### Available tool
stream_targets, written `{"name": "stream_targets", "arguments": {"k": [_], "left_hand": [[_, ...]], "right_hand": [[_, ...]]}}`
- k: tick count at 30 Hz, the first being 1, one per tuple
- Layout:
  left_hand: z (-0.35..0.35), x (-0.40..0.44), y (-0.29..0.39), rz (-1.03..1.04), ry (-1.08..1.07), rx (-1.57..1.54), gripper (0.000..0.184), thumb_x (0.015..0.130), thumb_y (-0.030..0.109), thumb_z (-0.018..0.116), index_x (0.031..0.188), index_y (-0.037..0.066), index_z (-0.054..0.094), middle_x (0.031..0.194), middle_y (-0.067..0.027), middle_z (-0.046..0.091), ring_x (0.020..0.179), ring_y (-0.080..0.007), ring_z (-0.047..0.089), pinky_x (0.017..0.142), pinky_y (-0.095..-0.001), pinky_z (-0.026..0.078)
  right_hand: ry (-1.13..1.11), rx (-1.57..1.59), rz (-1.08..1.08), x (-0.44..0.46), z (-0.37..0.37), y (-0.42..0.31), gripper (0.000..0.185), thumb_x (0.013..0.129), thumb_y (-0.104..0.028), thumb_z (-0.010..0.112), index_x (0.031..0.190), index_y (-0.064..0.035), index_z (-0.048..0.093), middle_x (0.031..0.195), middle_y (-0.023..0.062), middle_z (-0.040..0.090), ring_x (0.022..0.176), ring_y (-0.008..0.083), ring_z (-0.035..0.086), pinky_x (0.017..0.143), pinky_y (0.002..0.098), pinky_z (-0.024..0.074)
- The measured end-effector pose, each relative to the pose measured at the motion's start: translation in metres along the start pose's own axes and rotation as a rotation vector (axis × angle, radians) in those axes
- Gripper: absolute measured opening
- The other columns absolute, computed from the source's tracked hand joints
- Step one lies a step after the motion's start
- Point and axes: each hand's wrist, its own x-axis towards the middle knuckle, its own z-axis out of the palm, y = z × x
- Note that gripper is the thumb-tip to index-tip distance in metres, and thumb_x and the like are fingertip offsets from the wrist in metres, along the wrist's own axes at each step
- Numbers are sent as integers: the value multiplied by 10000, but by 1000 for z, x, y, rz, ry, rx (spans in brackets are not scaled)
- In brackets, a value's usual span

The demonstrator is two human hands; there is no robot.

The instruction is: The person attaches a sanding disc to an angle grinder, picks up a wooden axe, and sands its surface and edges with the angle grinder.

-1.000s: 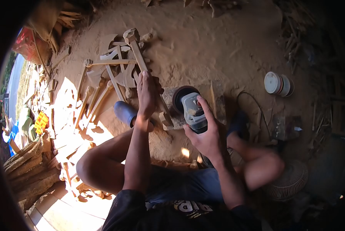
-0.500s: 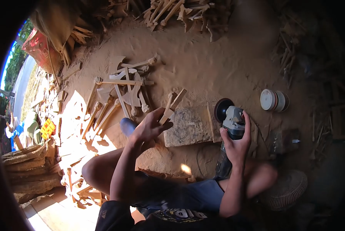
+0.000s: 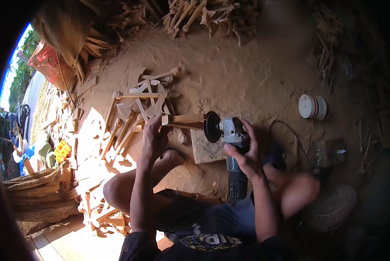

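My right hand (image 3: 246, 152) is wrapped around the head end of an angle grinder (image 3: 236, 163), whose body hangs down toward my lap. Its round dark disc (image 3: 212, 127) stands on edge, facing left. In my left hand (image 3: 154, 135) is a pale wooden piece (image 3: 186, 118), held out sideways with its far end at the disc; contact looks likely, but the disc edge hides the exact spot. Below the two lies a worn, flat block (image 3: 207, 150) on the ground.
Left of the block lies a heap of carved wooden pieces (image 3: 149, 95). More wooden pieces (image 3: 188, 15) are stacked at the back. A white round container (image 3: 309, 107) stands at the right, a fan (image 3: 334, 209) at the lower right. Folded sacking (image 3: 38, 191) lies at the lower left.
The grinder has moved left and up, away from the block's right side. My left hand has shifted slightly left, turning the wooden piece level, and its end now meets the disc in view.
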Motion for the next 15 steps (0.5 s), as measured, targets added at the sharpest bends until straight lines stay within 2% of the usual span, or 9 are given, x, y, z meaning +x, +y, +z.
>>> {"name": "stream_targets", "arguments": {"k": [5, 8, 15], "left_hand": [[8, -4, -5, 36, -6, -19, 173, 895, -25, 730, 1049, -20, 650, 930, -173, 687, 862, -339, 683, 796, -394, 533], [8, -3, 5, 4, 6, -99, 167, 879, -17, 719, 1033, 24, 672, 893, -180, 667, 902, -404, 620, 807, -465, 482], [8, 0, 5, -33, -8, -117, 151, 886, -20, 715, 1023, 28, 674, 881, -169, 661, 901, -395, 625, 814, -455, 481]], "right_hand": [[-98, 85, 0, 5, 24, 7, 857, 847, -189, 836, 1579, -56, 412, 1358, 136, 628, 1209, 218, 625, 1070, 381, 498], [-114, 118, 12, 7, 31, 7, 849, 847, -179, 825, 1578, -59, 410, 1321, 127, 647, 1149, 209, 647, 1043, 377, 516], [-149, 94, -39, 14, 31, 5, 849, 838, -179, 827, 1569, -52, 415, 1293, 120, 657, 1101, 194, 657, 1003, 366, 536]]}}
